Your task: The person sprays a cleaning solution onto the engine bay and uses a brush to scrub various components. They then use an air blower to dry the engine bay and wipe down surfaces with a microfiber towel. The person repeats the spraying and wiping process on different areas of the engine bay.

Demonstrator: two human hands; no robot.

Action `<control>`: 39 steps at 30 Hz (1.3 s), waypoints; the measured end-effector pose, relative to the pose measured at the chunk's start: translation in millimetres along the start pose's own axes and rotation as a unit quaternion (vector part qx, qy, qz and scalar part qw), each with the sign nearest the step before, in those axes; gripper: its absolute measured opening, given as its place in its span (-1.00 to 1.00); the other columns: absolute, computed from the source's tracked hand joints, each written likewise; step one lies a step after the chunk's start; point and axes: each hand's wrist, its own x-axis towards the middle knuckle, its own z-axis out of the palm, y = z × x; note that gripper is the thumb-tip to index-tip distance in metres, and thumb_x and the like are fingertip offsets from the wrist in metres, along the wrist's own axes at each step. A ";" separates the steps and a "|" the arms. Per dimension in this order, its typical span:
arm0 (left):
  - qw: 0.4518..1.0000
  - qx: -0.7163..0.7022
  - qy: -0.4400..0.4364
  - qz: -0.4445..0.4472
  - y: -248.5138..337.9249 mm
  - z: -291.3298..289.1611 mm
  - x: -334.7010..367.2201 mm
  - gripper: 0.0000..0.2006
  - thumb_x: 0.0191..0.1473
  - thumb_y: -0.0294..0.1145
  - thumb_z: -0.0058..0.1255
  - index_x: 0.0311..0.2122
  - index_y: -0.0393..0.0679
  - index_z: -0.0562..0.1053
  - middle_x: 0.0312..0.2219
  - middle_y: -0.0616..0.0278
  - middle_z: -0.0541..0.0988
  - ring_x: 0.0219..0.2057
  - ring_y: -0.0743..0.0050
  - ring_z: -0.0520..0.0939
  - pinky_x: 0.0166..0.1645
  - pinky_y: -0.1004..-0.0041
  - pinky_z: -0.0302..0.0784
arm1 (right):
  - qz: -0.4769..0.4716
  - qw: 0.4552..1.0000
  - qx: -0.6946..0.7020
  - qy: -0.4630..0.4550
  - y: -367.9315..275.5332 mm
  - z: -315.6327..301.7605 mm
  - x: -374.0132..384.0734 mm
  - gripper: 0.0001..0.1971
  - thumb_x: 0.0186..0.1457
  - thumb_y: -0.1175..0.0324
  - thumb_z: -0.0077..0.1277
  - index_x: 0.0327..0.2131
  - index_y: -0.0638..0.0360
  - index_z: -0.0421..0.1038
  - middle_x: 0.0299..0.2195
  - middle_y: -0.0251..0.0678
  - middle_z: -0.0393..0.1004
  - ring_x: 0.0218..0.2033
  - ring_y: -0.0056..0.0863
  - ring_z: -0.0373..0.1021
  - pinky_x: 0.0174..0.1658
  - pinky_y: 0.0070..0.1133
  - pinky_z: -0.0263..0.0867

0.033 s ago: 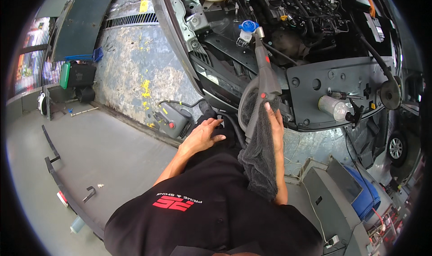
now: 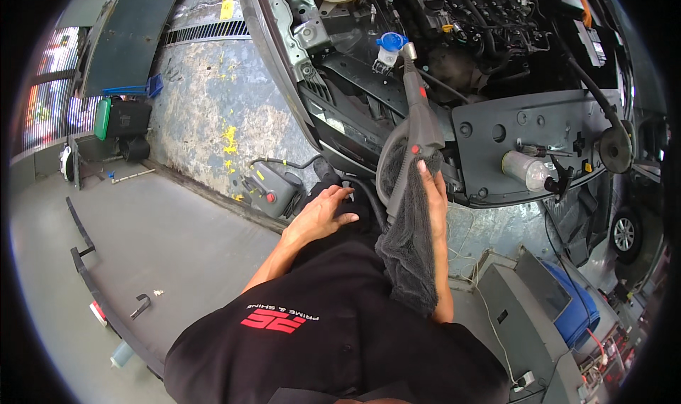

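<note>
Right hand (image 2: 430,191) grips grey steam gun (image 2: 418,120) through shaggy dark cloth (image 2: 411,255).

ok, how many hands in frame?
2, both the person's own. The left hand is spread open on the dark car front. The right hand grips the grey steam gun with a dark cloth hanging from it. No co-worker's hands visible.

Even daylight, soft shadows, engine bay dim; sharp centre, strong fisheye bending, black rim
</note>
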 end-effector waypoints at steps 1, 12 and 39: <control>1.000 -0.015 -0.021 0.012 10.3 -3.4 0.8 -0.45 0.12 -0.10 0.22 0.08 -0.28 0.43 -0.11 0.04 0.49 -0.04 0.05 0.55 0.07 0.19 0.47 | 0.000 1.000 -0.005 0.006 -3.0 1.3 1.4 -0.43 0.24 0.05 0.14 0.18 0.20 0.32 -0.04 -0.27 0.48 -0.11 -0.55 0.45 -0.05 -0.61 0.38; 0.963 0.073 -0.239 0.102 59.6 1.5 -12.3 -0.14 0.10 0.27 0.08 0.20 -0.39 0.32 0.13 -0.19 0.43 0.25 -0.11 0.36 0.32 0.13 0.27 | -0.029 0.998 0.022 -0.042 3.3 2.7 12.8 -0.51 0.24 0.11 0.15 0.10 0.22 0.35 -0.15 -0.29 0.51 -0.21 -0.58 0.46 -0.14 -0.61 0.41; 0.997 -0.008 -0.057 0.051 73.3 -36.6 1.5 -0.43 0.21 -0.11 0.11 0.18 -0.32 0.36 0.05 0.01 0.49 0.12 0.01 0.52 0.20 0.20 0.41 | 0.088 0.994 0.048 -0.031 4.7 -5.9 4.2 -0.48 0.11 0.00 0.24 -0.12 0.33 0.46 -0.34 -0.27 0.53 -0.42 -0.58 0.47 -0.34 -0.59 0.42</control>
